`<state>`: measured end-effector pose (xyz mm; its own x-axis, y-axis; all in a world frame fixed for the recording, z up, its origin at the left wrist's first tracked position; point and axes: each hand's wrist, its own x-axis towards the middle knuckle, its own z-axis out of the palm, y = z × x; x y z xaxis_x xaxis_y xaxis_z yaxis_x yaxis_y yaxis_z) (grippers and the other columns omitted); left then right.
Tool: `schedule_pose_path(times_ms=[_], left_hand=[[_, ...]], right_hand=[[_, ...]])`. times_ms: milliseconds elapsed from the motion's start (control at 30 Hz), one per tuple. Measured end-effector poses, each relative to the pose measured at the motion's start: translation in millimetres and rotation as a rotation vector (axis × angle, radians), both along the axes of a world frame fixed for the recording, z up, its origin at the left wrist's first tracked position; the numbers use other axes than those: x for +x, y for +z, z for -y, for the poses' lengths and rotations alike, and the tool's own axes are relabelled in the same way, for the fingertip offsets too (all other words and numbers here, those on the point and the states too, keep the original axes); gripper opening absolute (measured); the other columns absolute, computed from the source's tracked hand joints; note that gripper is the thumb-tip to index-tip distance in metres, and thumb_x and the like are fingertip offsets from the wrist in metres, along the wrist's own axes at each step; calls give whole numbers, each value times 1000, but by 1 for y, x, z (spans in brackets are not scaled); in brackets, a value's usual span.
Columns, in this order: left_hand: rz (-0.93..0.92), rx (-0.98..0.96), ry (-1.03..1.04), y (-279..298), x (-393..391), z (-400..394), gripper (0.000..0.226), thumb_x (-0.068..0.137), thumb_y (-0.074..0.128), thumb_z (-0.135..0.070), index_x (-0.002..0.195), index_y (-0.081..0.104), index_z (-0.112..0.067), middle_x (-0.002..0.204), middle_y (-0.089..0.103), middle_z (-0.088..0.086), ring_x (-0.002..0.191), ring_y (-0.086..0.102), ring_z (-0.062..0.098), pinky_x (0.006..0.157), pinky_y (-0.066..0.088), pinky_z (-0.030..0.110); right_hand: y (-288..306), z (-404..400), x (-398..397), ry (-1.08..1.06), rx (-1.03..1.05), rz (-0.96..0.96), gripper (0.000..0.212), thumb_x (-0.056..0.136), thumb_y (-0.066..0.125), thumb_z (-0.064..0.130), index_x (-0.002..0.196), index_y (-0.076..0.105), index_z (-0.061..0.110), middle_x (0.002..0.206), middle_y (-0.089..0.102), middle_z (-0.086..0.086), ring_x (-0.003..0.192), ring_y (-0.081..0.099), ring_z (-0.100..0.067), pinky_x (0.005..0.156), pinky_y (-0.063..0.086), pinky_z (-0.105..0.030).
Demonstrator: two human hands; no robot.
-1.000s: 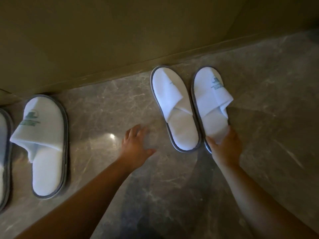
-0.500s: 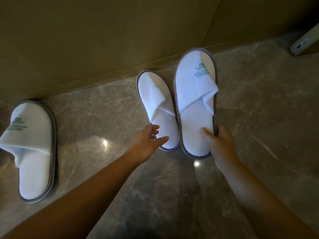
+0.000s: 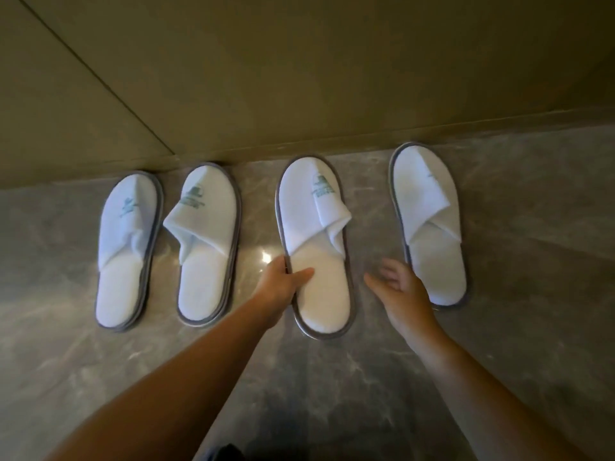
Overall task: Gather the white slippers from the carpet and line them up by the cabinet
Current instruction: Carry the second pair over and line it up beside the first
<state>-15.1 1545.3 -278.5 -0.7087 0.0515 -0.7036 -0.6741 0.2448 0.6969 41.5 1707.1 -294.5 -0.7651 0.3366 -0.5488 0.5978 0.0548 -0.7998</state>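
Observation:
Several white slippers with grey rims lie in a row on the marble floor, toes against the cabinet base (image 3: 299, 94). From the left: first slipper (image 3: 124, 254), second slipper (image 3: 206, 247), third slipper (image 3: 316, 247), fourth slipper (image 3: 429, 224). My left hand (image 3: 283, 287) grips the left edge of the third slipper near its heel, thumb on the insole. My right hand (image 3: 404, 294) hovers open and blurred between the third and fourth slippers, just beside the fourth one's heel, holding nothing.
The grey marble floor (image 3: 532, 294) runs on to the right and toward me. The beige cabinet front fills the whole upper part of the view, with a seam line (image 3: 100, 84) at the left.
The logo slipper passed from my right hand to my left and now lies left of the plain one, with a gap between them. My right hand let go. The view shifted left, showing all the slippers.

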Motion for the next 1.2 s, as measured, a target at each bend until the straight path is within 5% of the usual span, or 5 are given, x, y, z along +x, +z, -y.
schedule_pose_path(times_ms=[267,500,700,1200], left_hand=[[-25,-384,-112,-25,-23,43,55,73,69,-26,118,42,-9,119,54,14,102,53,27,85,45,37],[-234,-643,-589,-37,18,40,116,60,74,-45,136,-11,-29,150,2,6,137,9,33,111,19,50],[-313,-734,-962,-45,39,50,112,65,67,-52,134,-20,-37,151,-22,2,139,-6,34,114,10,50],[-451,-866,-929,-52,33,38,96,70,54,-62,136,-10,-33,152,-10,8,136,10,36,112,20,48]], right_hand=[[-22,24,-12,336,407,-41,52,83,57,23,130,39,9,134,47,-17,123,43,-29,98,35,-35],[-35,32,-17,527,682,-48,60,81,60,23,133,34,9,134,46,-20,124,42,-32,102,35,-44],[-42,23,-8,649,704,-5,63,82,57,24,136,28,16,150,26,-13,138,22,-28,110,25,-45],[-39,20,-11,690,721,-27,62,84,55,25,138,25,15,152,23,-11,140,18,-25,111,25,-41]])
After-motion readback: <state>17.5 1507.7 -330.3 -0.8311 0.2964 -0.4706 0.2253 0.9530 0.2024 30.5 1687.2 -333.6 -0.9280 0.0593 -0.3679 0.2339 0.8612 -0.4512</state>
